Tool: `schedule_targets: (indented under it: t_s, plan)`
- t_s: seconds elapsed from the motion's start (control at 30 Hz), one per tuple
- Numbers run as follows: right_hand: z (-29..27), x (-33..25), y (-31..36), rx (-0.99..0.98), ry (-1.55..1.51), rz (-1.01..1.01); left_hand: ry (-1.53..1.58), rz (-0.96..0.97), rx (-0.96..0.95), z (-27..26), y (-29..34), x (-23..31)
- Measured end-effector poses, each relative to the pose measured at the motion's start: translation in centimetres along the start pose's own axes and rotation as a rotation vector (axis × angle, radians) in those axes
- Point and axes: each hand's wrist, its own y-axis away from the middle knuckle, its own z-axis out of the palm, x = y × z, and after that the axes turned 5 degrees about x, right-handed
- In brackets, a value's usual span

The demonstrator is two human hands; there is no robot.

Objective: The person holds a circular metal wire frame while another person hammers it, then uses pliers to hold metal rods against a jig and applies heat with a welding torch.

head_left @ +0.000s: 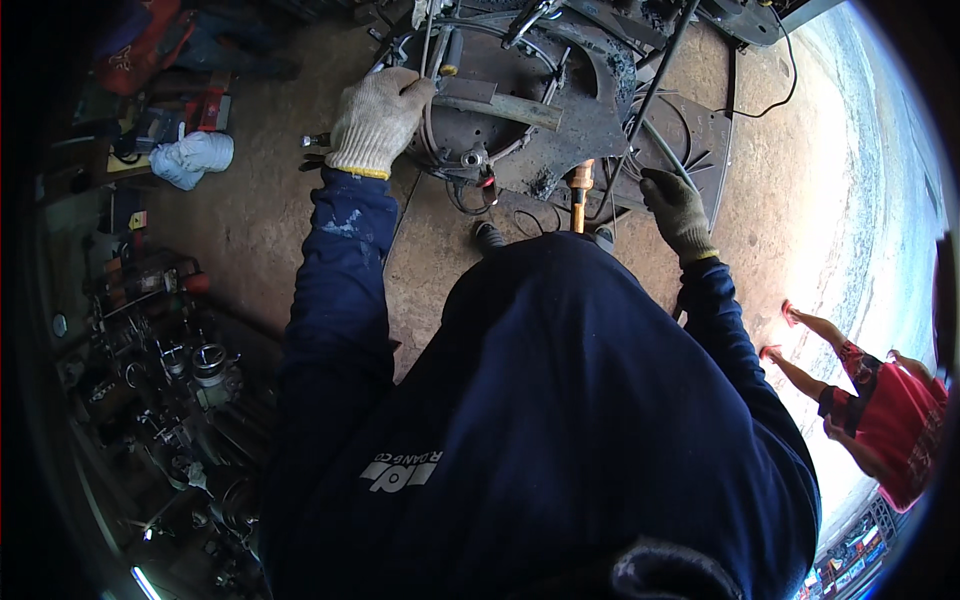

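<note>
Cloth, white and bundled (192,158), far left, sits by a messy pile of boxes, up off the floor (255,230), maybe to keep it handy. Below it, machine parts (208,365) crowd a dim corner; looks like storage.

Next, left hand (378,120): gloved, fingers bent in at the edge of the round metal piece (495,60), right by a thin rod (428,130) running along that edge. Could be gripping the rod or just steadying; can't tell from where I stand, fingertips hidden. Gloves probably against rough or hot metal.

Round piece is up front, just beyond the person's feet, presumably for reach from both sides. Flat metal bar (505,106) lies across it, maybe a brace; can't see if it's fixed. Small round nut-like part (473,158) near the close edge. Copper-coloured fitting (581,178) points toward the person, reason unclear.

Further right, long dark rod (664,70) slants over a flat sheet (712,140). Right hand (680,212), gloved too, well apart from the left, fingers curled beside the lower end of a grey curved pipe (668,152). Closed around it or only near: can't tell.

Far right, person in red shirt (900,440), out on bright ground, clear of the metal.
</note>
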Motion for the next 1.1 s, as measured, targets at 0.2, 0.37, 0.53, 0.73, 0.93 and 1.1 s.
schedule_targets:
  t_s: [0.2, 0.37, 0.53, 0.73, 0.93, 1.1]
  plan:
    - [0.2, 0.0, 0.2, 0.002, -0.018, 0.008, -0.061, -0.061, -0.139, -0.8, -1.6, -0.4]
    - [0.4, 0.0, 0.3, -0.028, -0.008, 0.043, -0.191, -0.050, -0.242, -2.1, -2.9, 1.1]
    - [0.5, 0.5, 0.2, -0.023, -0.025, 0.032, -0.293, -0.056, -0.297, -2.4, -3.4, 1.4]
    - [0.4, 1.3, 0.3, -0.029, -0.055, 0.058, -0.211, -0.040, -0.328, -2.0, -3.8, 0.7]
    - [0.5, 1.2, 0.6, -0.059, -0.025, 0.060, -0.037, -0.102, -0.219, -1.2, -2.8, -0.4]
    - [1.1, 1.4, 0.8, -0.076, -0.034, 0.047, -0.098, -0.013, -0.143, -1.1, -2.3, -0.5]
